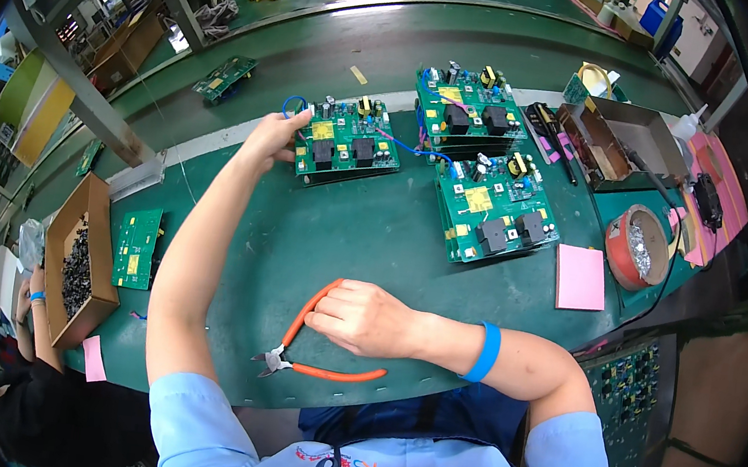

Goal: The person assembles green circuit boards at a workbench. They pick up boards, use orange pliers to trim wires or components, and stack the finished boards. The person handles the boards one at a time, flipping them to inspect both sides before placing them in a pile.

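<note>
My left hand (276,139) reaches forward and grips the left edge of a green circuit board (340,145), which carries black blocks, yellow parts and a blue wire. Close to the front edge of the bench, my right hand (364,318) is closed around one handle of orange-handled side cutters (310,311). The cutters' jaws are parted and point left; their other handle lies outside the hand. Right of the held board are more populated boards: one group (466,115) at the back and another board (492,212) nearer, apparently stacked. Blue and purple wires run between the boards.
At left sit a cardboard box (109,293) of small black parts and a bare green board (137,248). At right are a pink pad (580,277), a red round tub (623,248) and a metal tray (657,141). Another person (51,400) works at far left.
</note>
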A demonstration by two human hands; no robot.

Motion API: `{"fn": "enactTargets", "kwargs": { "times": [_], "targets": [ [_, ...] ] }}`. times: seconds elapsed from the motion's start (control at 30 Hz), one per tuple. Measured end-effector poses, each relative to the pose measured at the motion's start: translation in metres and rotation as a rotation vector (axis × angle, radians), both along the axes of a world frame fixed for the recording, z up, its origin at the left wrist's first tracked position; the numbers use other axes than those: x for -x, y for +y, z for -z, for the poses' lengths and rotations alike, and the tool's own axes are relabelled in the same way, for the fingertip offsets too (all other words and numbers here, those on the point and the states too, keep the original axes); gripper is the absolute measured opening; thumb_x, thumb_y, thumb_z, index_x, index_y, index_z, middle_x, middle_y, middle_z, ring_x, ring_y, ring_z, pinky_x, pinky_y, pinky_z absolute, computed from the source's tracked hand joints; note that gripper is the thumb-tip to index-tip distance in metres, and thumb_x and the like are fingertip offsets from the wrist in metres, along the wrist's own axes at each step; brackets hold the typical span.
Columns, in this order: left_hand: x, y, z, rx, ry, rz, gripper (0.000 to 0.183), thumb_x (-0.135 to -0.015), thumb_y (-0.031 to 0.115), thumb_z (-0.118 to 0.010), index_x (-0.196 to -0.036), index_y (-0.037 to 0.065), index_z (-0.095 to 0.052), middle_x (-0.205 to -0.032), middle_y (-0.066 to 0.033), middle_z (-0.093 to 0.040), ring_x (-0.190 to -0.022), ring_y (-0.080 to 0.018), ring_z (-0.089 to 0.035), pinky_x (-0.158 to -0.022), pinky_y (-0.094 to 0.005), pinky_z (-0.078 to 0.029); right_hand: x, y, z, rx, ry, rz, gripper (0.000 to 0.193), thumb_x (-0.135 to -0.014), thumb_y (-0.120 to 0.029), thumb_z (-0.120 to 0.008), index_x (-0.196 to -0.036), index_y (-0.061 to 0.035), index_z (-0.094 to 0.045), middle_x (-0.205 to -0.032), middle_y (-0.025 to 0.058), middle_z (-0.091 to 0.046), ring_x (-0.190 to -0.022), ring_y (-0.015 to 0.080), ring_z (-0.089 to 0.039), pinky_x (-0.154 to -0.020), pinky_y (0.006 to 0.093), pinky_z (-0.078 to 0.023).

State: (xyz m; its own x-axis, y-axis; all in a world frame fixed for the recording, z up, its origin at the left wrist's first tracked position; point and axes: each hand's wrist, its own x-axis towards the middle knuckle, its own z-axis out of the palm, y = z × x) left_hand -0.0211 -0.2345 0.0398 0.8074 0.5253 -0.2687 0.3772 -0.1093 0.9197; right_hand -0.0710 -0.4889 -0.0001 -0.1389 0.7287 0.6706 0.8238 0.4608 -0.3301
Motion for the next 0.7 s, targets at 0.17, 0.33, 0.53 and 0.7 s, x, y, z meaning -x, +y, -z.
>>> {"fn": "enactTargets", "kwargs": {
  "times": [0.17,0.33,0.53,0.7],
  "targets": [
    [0.015,0.034,-0.015,-0.301,0.152,-0.045,0.061,-0.073,0.047,-0.053,-0.107,-0.003,-0.048,-0.099,-0.0155,-0.053,-0.090,-0.0230,-0.052,-0.059,-0.0311,-0.049,-0.002,0.001,0.001,0.130,-0.014,-0.035,0.025,-0.063,-0.014,-0.061,-0.085,-0.0042,-0.051,-0.084,0.0092,-0.051,-0.081,0.0225,-0.051,-0.069,0.0328,-0.040],
    [0.019,0.122,0.017,-0.351,0.020,-0.408,0.051,-0.073,0.037,-0.057,-0.109,0.002,-0.048,-0.103,-0.0146,-0.052,-0.092,-0.0238,-0.050,-0.063,-0.0332,-0.046,-0.001,-0.001,-0.004,0.276,-0.086,-0.060,0.046,-0.060,-0.025,-0.067,-0.098,-0.0057,-0.047,-0.104,0.0137,-0.046,-0.099,0.0267,-0.044,-0.083,0.0386,-0.035],
    [0.004,0.178,0.036,-0.040,-0.154,-0.695,0.049,-0.080,0.018,-0.050,-0.119,-0.004,-0.031,-0.118,-0.0196,-0.037,-0.105,-0.0338,-0.042,-0.075,-0.0417,-0.045,-0.002,0.003,0.000,0.266,-0.051,-0.050,0.042,-0.058,-0.022,-0.067,-0.093,-0.0056,-0.050,-0.098,0.0121,-0.048,-0.096,0.0245,-0.045,-0.081,0.0354,-0.035],
    [-0.014,0.199,0.054,0.322,-0.428,-0.652,0.048,-0.083,0.018,-0.046,-0.118,-0.009,-0.024,-0.114,-0.0323,-0.035,-0.103,-0.0410,-0.043,-0.075,-0.0452,-0.046,0.000,0.004,0.003,0.274,-0.059,-0.021,0.037,-0.061,-0.019,-0.064,-0.092,-0.0036,-0.052,-0.099,0.0121,-0.048,-0.096,0.0232,-0.045,-0.083,0.0352,-0.035]
  ]
}}
